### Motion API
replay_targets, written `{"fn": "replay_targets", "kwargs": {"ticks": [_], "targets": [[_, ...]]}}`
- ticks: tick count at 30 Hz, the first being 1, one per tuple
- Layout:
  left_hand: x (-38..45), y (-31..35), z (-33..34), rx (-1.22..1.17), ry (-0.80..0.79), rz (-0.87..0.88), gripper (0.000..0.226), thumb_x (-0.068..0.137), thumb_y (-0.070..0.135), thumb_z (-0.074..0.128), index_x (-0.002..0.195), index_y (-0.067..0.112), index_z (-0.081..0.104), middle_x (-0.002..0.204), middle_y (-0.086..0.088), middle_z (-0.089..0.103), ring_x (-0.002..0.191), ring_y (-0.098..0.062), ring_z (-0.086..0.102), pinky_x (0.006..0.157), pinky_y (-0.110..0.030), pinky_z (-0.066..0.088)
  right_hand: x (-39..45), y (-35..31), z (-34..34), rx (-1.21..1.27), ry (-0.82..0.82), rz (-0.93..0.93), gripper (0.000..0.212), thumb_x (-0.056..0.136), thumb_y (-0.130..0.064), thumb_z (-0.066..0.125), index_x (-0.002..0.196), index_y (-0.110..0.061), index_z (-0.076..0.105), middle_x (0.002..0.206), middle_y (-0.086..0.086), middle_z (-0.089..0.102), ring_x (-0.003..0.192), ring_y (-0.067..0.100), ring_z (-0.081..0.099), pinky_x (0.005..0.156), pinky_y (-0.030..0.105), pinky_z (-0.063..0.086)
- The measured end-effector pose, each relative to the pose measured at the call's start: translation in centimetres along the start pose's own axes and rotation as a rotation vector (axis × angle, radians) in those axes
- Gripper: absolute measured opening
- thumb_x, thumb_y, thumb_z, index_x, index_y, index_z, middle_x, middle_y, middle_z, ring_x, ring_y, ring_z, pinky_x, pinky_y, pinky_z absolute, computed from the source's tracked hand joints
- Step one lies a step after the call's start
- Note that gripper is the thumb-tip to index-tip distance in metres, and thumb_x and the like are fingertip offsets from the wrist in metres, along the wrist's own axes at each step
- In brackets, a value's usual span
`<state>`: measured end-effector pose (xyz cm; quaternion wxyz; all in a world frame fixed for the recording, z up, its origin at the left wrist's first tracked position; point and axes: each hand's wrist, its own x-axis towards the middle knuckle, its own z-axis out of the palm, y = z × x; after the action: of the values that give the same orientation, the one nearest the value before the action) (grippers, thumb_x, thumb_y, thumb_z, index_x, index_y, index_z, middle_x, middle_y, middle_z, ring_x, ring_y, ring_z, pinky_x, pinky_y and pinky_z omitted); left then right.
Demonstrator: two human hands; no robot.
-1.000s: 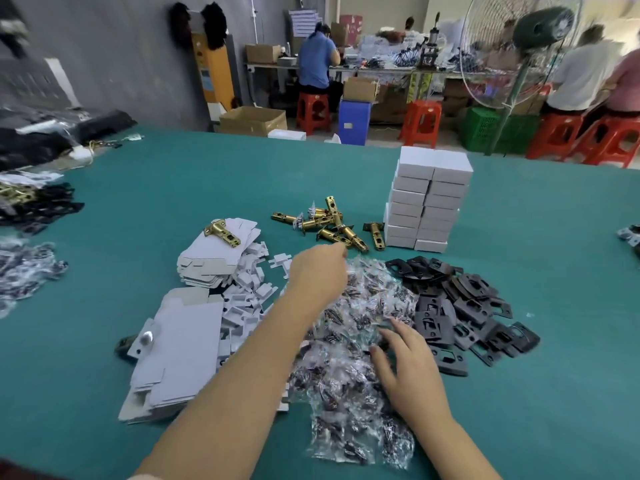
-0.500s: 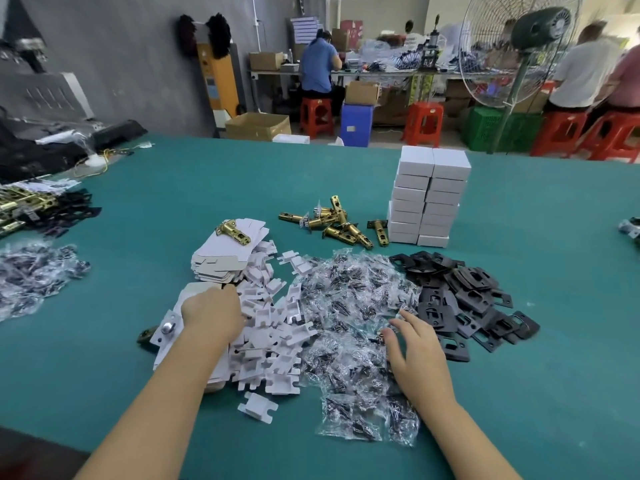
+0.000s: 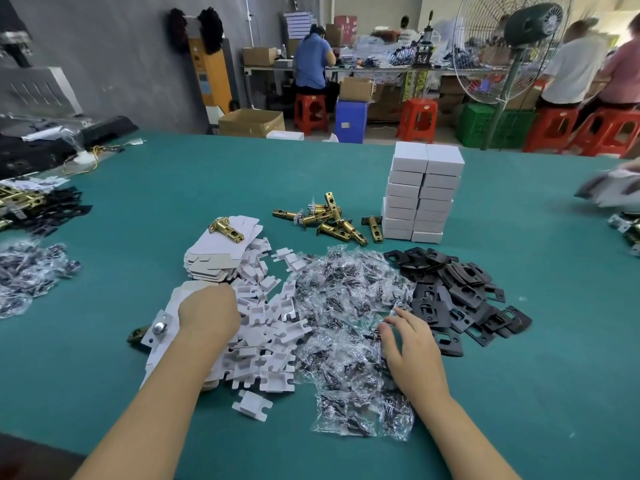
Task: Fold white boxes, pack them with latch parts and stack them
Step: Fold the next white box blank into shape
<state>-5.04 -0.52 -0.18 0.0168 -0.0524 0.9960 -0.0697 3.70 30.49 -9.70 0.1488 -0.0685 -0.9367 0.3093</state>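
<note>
My left hand (image 3: 207, 313) lies on the near stack of flat white box blanks (image 3: 162, 344), fingers curled down over the top blank's far edge. My right hand (image 3: 412, 344) rests with spread fingers on the heap of clear screw bags (image 3: 346, 299). White card inserts (image 3: 266, 327) lie between the two hands. A second stack of blanks (image 3: 214, 258) carries one brass latch (image 3: 227, 230). Several more brass latches (image 3: 332, 220) lie beyond it. Black strike plates (image 3: 457, 292) are heaped on the right. Finished white boxes (image 3: 422, 192) stand stacked in two columns.
A small silver knob part (image 3: 159, 328) sits on the near blanks. More bags (image 3: 27, 271) and black and brass parts (image 3: 34, 206) lie at the table's left edge. Another person's blurred hand (image 3: 609, 188) works at the right edge. A fan (image 3: 512, 46), stools and seated people are beyond the table.
My left hand pulled back from the screw bags to the near stack of blanks and has stayed there. My right hand shifted only slightly on the bags.
</note>
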Motion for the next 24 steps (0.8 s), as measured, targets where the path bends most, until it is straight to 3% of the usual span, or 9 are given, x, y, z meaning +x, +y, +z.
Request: {"fn": "replay_targets", "kwargs": {"ticks": [3, 6, 9, 11, 14, 18, 22, 24], "targets": [[-0.1, 0.5, 0.0, 0.022, -0.004, -0.012, 0.012, 0.092, 0.010, 0.055, 0.086, 0.020, 0.052, 0.069, 0.007, 0.045, 0.073, -0.017, 0.050, 0.057, -0.025, 0.037, 0.1, 0.1, 0.1, 0.014, 0.012, 0.002, 0.036, 0.104, -0.038, 0.050, 0.124, -0.015, 0.070, 0.141, 0.001, 0.059, 0.139, 0.015, 0.043, 0.117, 0.032, 0.028], [0.0, 0.5, -0.1, 0.027, -0.014, -0.042, 0.022, 0.091, 0.004, 0.056, 0.111, 0.012, 0.059, 0.078, 0.004, 0.059, 0.078, -0.021, 0.061, 0.057, -0.026, 0.041, 0.1, 0.1, 0.1, 0.027, 0.019, 0.006, 0.034, 0.105, -0.038, 0.050, 0.123, -0.017, 0.070, 0.139, -0.001, 0.061, 0.137, 0.012, 0.043, 0.115, 0.029, 0.027], [-0.2, 0.4, -0.3, 0.076, 0.046, -0.027, 0.038, 0.090, 0.003, 0.056, 0.128, 0.008, 0.051, 0.100, -0.001, 0.071, 0.088, -0.022, 0.067, 0.062, -0.027, 0.043, 0.2, 0.2, 0.1, 0.045, 0.017, 0.016, 0.034, 0.104, -0.039, 0.050, 0.123, -0.018, 0.070, 0.138, -0.002, 0.061, 0.137, 0.012, 0.043, 0.115, 0.029, 0.028], [-0.4, 0.5, -0.7, 0.051, 0.081, -0.025, 0.032, 0.090, 0.002, 0.055, 0.120, 0.013, 0.053, 0.093, 0.001, 0.069, 0.076, -0.020, 0.060, 0.060, -0.026, 0.040, 0.2, 0.2, 0.0, 0.058, 0.019, 0.026, 0.034, 0.104, -0.038, 0.051, 0.123, -0.017, 0.070, 0.138, -0.002, 0.061, 0.137, 0.012, 0.043, 0.115, 0.031, 0.029], [-0.8, 0.5, -1.9, 0.010, 0.148, -0.046, 0.025, 0.089, 0.000, 0.053, 0.107, 0.017, 0.051, 0.067, 0.006, 0.049, 0.055, -0.013, 0.042, 0.050, -0.024, 0.027, 0.3, 0.1, -0.1, 0.096, 0.033, 0.046, 0.032, 0.105, -0.035, 0.052, 0.123, -0.015, 0.070, 0.136, -0.001, 0.062, 0.137, 0.014, 0.045, 0.115, 0.030, 0.029], [-1.6, 0.5, -4.1, -0.067, 0.253, -0.067, 0.024, 0.086, -0.003, 0.052, 0.097, 0.018, 0.046, 0.059, 0.005, 0.041, 0.048, -0.012, 0.034, 0.046, -0.024, 0.020, 0.6, 0.1, -0.4, 0.180, 0.081, 0.096, 0.031, 0.104, -0.030, 0.054, 0.122, -0.011, 0.071, 0.132, 0.002, 0.064, 0.133, 0.017, 0.050, 0.116, 0.039, 0.037], [-2.2, 0.7, -5.8, -0.137, 0.361, -0.042, 0.035, 0.088, -0.001, 0.050, 0.115, 0.018, 0.058, 0.059, 0.001, 0.043, 0.050, -0.020, 0.041, 0.048, -0.026, 0.022, 0.5, -0.4, -0.9, 0.244, 0.127, 0.126, 0.028, 0.103, -0.027, 0.056, 0.119, -0.009, 0.072, 0.127, -0.001, 0.065, 0.127, 0.018, 0.054, 0.111, 0.042, 0.042], [-2.7, 1.1, -6.4, -0.349, 0.451, -0.002, 0.043, 0.090, 0.004, 0.050, 0.128, 0.021, 0.063, 0.062, -0.002, 0.054, 0.059, -0.027, 0.049, 0.052, -0.029, 0.029, 0.5, -0.7, -1.2, 0.238, 0.165, 0.103, 0.026, 0.103, -0.024, 0.056, 0.118, -0.010, 0.071, 0.123, -0.006, 0.063, 0.124, 0.017, 0.056, 0.110, 0.039, 0.043]]}}
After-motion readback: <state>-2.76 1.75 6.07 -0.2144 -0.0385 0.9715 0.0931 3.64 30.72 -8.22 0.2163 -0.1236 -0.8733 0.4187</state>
